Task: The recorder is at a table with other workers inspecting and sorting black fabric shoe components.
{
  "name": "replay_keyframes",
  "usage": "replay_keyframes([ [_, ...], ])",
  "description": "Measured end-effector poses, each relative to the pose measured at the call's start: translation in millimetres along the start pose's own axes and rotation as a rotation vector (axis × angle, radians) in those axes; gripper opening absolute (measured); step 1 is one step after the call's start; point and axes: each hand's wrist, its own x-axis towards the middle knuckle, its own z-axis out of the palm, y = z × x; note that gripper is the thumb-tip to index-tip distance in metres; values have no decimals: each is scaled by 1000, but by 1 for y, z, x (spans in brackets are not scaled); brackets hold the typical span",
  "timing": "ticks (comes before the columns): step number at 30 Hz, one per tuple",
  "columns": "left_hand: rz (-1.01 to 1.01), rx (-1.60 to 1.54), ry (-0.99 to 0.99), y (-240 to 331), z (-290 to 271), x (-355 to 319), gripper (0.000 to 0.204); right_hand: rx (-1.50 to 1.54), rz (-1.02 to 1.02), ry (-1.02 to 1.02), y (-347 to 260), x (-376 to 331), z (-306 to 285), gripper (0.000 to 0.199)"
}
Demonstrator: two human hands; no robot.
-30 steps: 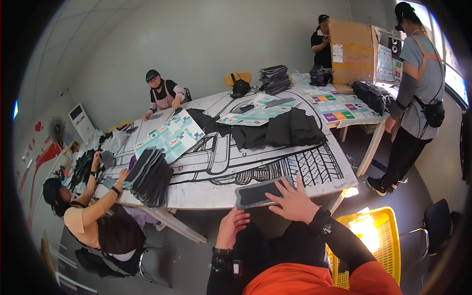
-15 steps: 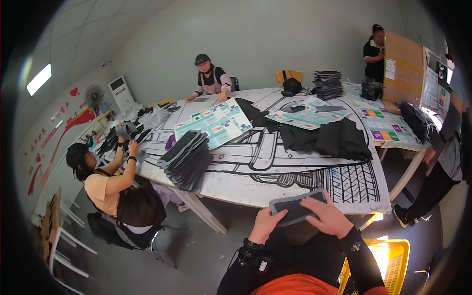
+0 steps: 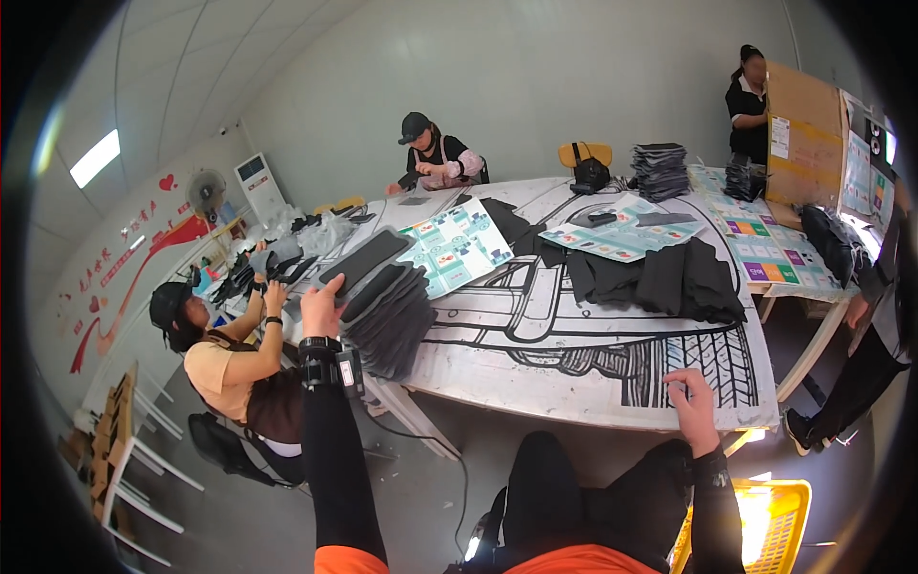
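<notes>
My left hand (image 3: 320, 308) reaches out over the left front of the table. It pinches the near edge of a flat dark fabric piece (image 3: 368, 264) with rounded corners and a grey border. This piece lies over the top of a tall stack of dark grey pieces (image 3: 390, 330), and whether its full weight rests there I cannot tell. My right hand (image 3: 696, 411) is by the front table edge, over the tyre drawing, with fingers loosely bent and apart and nothing visible in them.
The white table (image 3: 497, 378) bears car line drawings. Printed sheets (image 3: 459, 247), folded black fabric (image 3: 660, 277) and another dark stack (image 3: 660, 170) lie farther back. A co-worker (image 3: 234, 354) sits at left, another (image 3: 435, 158) across. A yellow basket (image 3: 789, 521) stands at lower right.
Both hands held the fabric piece before my lap; the left has since carried it leftward onto the stack. My right hand has let go. The view has shifted slightly, and the far co-worker's head has lowered.
</notes>
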Motion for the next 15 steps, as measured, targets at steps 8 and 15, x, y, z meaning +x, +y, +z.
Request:
replay_keyframes([
  [8,760,1177,469,24,7,2,54,-64,10,28,1,-7,-15,12],
  [15,1091,448,-285,211,82,-233,50,-36,35,19,-3,-3,-8,11],
])
